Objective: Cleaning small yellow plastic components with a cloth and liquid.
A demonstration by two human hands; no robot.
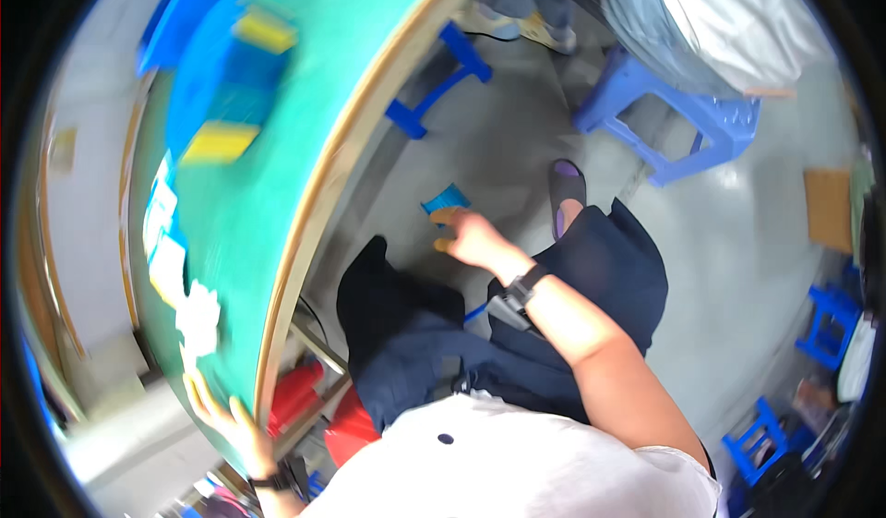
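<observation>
My right hand (pixel 475 238) reaches down over the floor between my knees, thumb and forefinger apart, with yellow covers on the fingertips. Just beyond the forefinger is a small blue ribbed thing (pixel 448 199); the finger overlaps it in view, and I cannot tell whether they touch. My left hand (pixel 231 426) rests at the near end of the green table (pixel 323 47), its fingers stretched out toward a crumpled white bundle (pixel 198 319). Yellow shows on those fingertips too. The picture is blurred on the table side.
On the table sit a blue bin with yellow parts (pixel 221 142) and white-and-blue packets (pixel 166 264). A wooden edge (pixel 318 181) borders it. Another person (pixel 674 29) sits on a blue stool (pixel 683 116) ahead. A cardboard box (pixel 828 206) and small blue stools (pixel 831 319) stand at the right.
</observation>
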